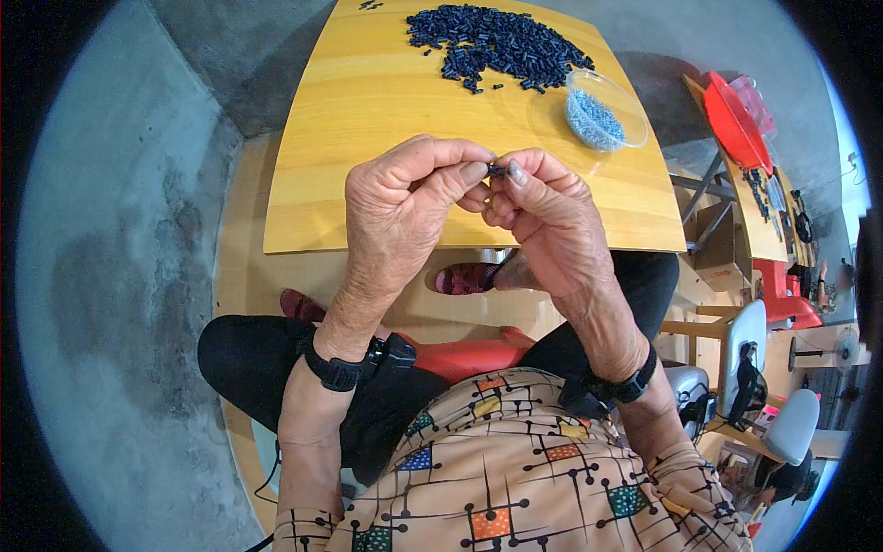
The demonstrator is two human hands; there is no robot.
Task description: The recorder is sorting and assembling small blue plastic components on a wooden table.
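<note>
Above the near edge of the yellow wooden table, my left hand and my right hand meet fingertip to fingertip. Both pinch a small dark piece between thumb and forefinger; most of it is hidden by the fingers. On the far part of the table spreads a heap of short dark blue, tube-like pieces, with a few lying loose at its near side. Right of the heap, a see-through plastic bowl contains many tiny light-blue pieces.
A grey wall rises on the left. Across a gap on the right, another table bears a red basin and dark pieces. A cardboard box is beneath it, and pale-seated chairs stand nearer me.
</note>
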